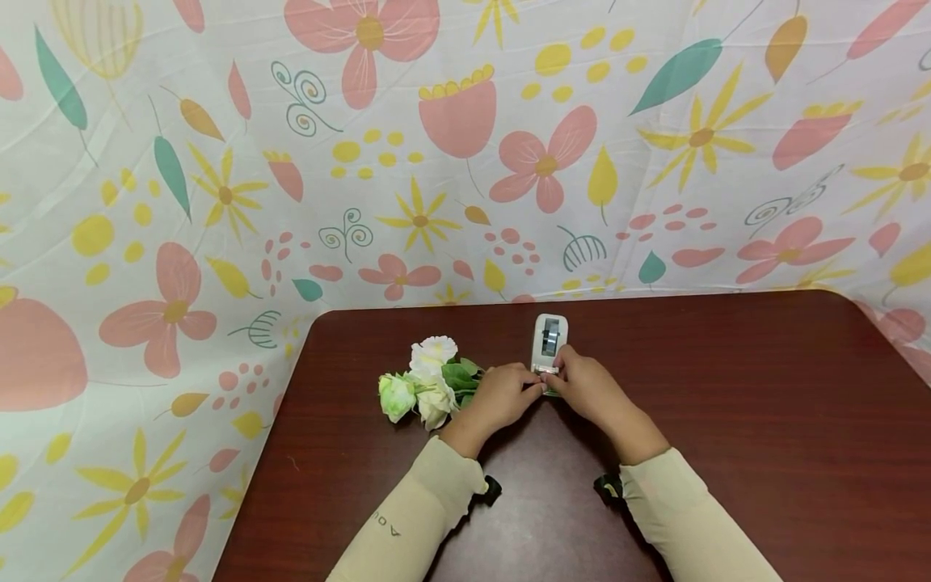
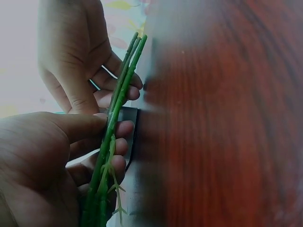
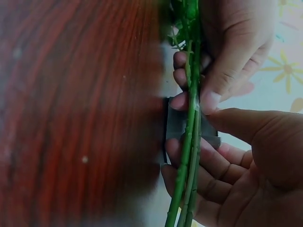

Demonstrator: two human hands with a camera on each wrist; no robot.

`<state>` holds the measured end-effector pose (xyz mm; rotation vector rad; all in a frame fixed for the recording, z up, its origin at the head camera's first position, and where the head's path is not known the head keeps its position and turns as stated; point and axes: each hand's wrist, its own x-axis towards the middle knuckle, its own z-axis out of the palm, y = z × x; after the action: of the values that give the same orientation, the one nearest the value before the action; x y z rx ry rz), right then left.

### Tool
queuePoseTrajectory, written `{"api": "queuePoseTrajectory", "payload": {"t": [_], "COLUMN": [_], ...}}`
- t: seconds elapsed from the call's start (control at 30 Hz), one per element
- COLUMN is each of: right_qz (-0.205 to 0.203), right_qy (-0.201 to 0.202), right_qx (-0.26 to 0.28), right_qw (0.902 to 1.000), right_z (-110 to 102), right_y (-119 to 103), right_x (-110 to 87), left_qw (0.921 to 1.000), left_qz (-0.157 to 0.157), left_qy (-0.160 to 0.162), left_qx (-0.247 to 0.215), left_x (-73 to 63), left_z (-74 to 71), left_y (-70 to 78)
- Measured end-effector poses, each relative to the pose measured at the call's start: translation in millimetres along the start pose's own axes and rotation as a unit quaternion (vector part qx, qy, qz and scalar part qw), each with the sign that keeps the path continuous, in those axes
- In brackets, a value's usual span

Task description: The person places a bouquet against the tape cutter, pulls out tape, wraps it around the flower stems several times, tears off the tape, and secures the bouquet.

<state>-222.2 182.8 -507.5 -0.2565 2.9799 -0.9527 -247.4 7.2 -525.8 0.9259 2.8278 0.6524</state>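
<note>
A bunch of artificial flowers (image 1: 435, 402), with white and pale green heads, lies toward the left, its stems running right into the hands. My left hand (image 1: 502, 394) pinches the green stems (image 2: 124, 82) between thumb and fingers. Close beside it, my right hand (image 1: 591, 390) holds the same stems, its fingers behind them and its thumb (image 3: 236, 122) at their side. A small shiny clear strip (image 3: 197, 105), like tape, shows on the stems where the thumbs nearly meet. Directly behind the hands stands a white tape dispenser (image 1: 540, 335), its near end partly covered by fingers.
The hands work over a dark red-brown wooden table (image 1: 764, 388). A floral-patterned cloth (image 1: 465, 234) hangs along the table's back and left sides. Black wrist cameras (image 1: 489, 491) sit below both sleeves.
</note>
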Motion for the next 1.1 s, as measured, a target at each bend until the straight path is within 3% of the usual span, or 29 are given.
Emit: {"api": "queuePoseTrajectory", "payload": {"t": [1.1], "right_qz": [0.017], "right_qy": [0.022], "right_qx": [-0.019], "right_qw": [0.9994], "right_z": [1.9], "right_y": [-4.7], "right_x": [-3.8], "left_qw": [0.9999], "left_qz": [-0.008], "left_qy": [-0.003], "left_qx": [0.011], "left_x": [-0.3], "left_z": [-0.5], "left_y": [2.0]}}
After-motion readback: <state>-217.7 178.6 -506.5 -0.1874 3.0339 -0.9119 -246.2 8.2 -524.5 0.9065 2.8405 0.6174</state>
